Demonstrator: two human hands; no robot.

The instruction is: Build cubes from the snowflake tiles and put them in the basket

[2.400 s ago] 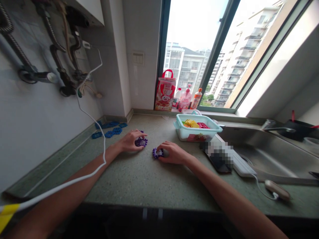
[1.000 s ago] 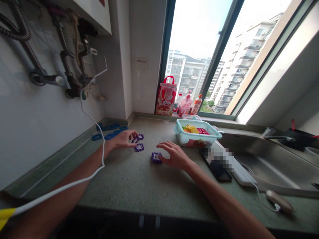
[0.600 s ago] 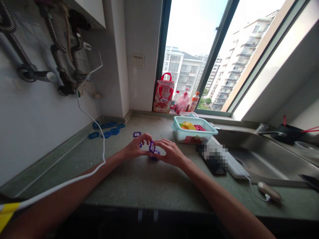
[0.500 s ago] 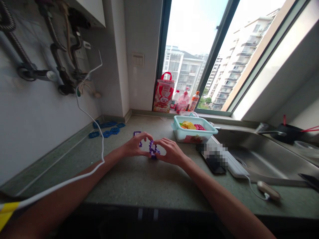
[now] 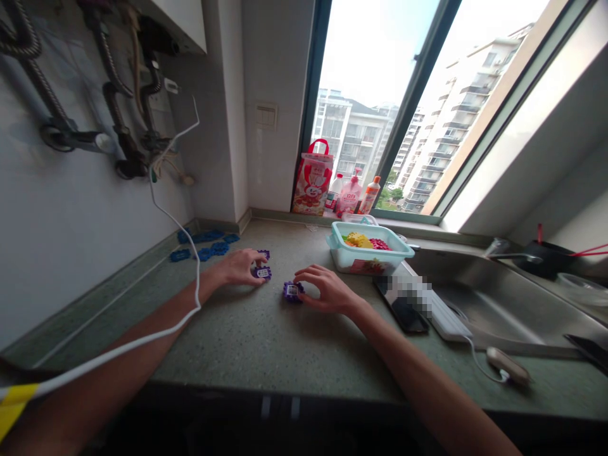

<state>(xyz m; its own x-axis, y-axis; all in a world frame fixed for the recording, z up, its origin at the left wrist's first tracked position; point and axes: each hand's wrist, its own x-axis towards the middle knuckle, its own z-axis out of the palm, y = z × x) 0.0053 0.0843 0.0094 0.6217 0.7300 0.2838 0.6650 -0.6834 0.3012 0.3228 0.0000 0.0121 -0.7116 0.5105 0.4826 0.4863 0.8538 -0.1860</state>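
My left hand [image 5: 240,267] has its thumb and fingers closed around a purple toothed-edge plastic piece [image 5: 263,273] with a pale printed face, low over the counter. Just behind that one lies another purple piece [image 5: 264,254], partly hidden by my fingers. A little to the right, my right hand [image 5: 327,289] pinches a purple toothed piece [image 5: 292,291] at its right side; this one also shows a printed pale face. Whether it is a single piece or a stack, I cannot tell.
Several blue toothed pieces [image 5: 205,253] lie at the back left. A light-blue tub [image 5: 375,259] of yellow and pink pieces stands behind my right hand. Beyond it are a phone [image 5: 413,318], a white power strip [image 5: 453,324] and the sink [image 5: 494,297]. A white cable [image 5: 197,278] crosses over my left forearm.
My hands have drawn apart. The left has moved left from the purple piece at the right hand to another one. The piece under my right hand now lies flatter, printed face up.
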